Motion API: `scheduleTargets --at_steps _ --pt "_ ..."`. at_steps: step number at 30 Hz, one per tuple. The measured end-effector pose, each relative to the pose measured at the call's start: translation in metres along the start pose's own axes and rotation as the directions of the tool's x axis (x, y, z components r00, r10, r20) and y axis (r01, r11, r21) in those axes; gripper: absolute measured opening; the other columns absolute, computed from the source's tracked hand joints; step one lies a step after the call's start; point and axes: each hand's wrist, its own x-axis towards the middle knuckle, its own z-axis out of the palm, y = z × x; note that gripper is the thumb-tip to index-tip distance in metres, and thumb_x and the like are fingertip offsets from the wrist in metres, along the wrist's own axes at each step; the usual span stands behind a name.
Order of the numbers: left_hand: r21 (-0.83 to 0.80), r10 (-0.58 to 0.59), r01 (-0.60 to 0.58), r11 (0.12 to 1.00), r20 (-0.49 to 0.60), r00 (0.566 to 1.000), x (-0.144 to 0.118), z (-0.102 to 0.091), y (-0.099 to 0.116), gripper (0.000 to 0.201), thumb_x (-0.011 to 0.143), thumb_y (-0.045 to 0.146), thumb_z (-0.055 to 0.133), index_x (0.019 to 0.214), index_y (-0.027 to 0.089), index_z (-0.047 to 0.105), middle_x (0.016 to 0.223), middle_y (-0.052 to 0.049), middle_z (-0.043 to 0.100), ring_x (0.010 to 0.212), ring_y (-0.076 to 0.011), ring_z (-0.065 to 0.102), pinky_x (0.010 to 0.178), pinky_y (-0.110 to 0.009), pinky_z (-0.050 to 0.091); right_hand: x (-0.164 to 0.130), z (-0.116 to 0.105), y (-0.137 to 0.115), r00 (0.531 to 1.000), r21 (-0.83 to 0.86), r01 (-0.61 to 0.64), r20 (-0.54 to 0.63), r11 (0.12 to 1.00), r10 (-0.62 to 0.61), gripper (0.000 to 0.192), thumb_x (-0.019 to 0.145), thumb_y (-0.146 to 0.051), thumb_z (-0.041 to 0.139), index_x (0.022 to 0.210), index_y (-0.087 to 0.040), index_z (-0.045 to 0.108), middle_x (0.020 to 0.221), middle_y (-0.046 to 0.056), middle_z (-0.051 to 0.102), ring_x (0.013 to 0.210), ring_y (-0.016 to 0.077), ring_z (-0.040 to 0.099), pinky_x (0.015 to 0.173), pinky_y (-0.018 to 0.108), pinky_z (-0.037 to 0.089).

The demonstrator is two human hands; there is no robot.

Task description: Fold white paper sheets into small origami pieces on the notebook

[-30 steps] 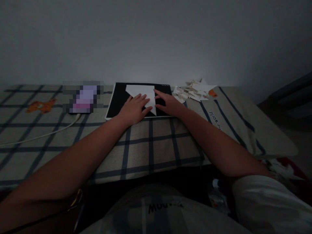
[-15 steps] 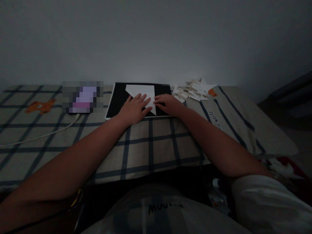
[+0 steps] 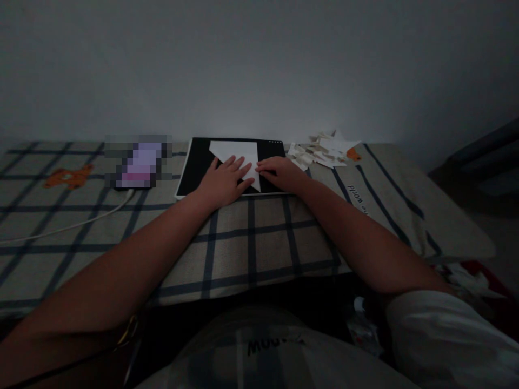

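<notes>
A white sheet of paper [image 3: 239,151], folded to a triangle pointing toward me, lies on a black board [image 3: 197,165] at the far side of the checked bed cover. My left hand [image 3: 225,182] lies flat on the paper's left part with fingers spread. My right hand [image 3: 281,173] rests at the paper's right edge, fingertips pressing the fold near its lower point.
A heap of folded white paper pieces [image 3: 322,149] lies right of the board. A lit phone [image 3: 138,162] with a white cable [image 3: 68,226] lies to the left. An orange figure [image 3: 67,176] is printed on the cover. A wall stands close behind.
My right hand's fingers have drawn back along the paper's right edge toward its lower point. My left hand has stayed flat on the paper.
</notes>
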Motion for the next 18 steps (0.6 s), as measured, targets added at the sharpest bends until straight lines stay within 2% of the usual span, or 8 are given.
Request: scheduleTargets --at_steps 5,9,14,18 --pt "-0.005 -0.008 0.008 1.0 0.013 1.0 -0.0001 -0.0008 0.0006 0.064 0.117 0.052 0.035 0.173 0.022 0.041 0.182 -0.011 0.033 0.17 -0.033 0.028 0.138 -0.066 0.015 -0.0001 -0.0017 -0.0026 1.0 0.003 -0.011 0.026 1.0 0.01 0.028 0.106 -0.031 0.063 0.12 -0.022 0.086 0.136 0.012 0.081 0.131 0.0273 0.072 0.118 0.051 0.052" --pt "-0.015 -0.004 0.004 1.0 -0.019 1.0 0.0006 0.0016 0.0001 0.063 0.116 0.053 0.036 0.171 0.023 0.045 0.181 -0.012 0.037 0.17 -0.0333 0.03 0.138 -0.067 0.016 0.0011 -0.0002 -0.0018 0.999 -0.011 0.023 0.039 1.0 -0.023 0.025 0.104 -0.036 0.069 0.116 -0.021 0.086 0.135 0.013 0.08 0.13 0.0287 0.071 0.118 0.052 0.052" --pt "-0.046 0.006 -0.012 0.999 -0.12 0.993 -0.0002 0.0046 -0.0002 0.06 0.115 0.055 0.041 0.166 0.027 0.053 0.177 -0.011 0.045 0.167 -0.0351 0.035 0.136 -0.067 0.023 0.0025 0.0008 -0.0015 0.999 0.0 0.019 0.037 1.0 -0.019 0.027 0.1 -0.04 0.076 0.114 -0.019 0.086 0.134 0.016 0.08 0.128 0.0318 0.072 0.117 0.055 0.053" --pt "-0.047 0.073 -0.084 0.995 -0.206 0.976 -0.0002 0.0043 0.002 0.057 0.113 0.049 0.047 0.163 0.022 0.058 0.174 -0.013 0.049 0.167 -0.0349 0.036 0.138 -0.064 0.022 0.0031 -0.0001 -0.0045 0.999 -0.003 0.017 0.038 1.0 -0.017 0.027 0.1 -0.041 0.076 0.113 -0.02 0.086 0.131 0.016 0.081 0.127 0.0328 0.073 0.117 0.055 0.053"
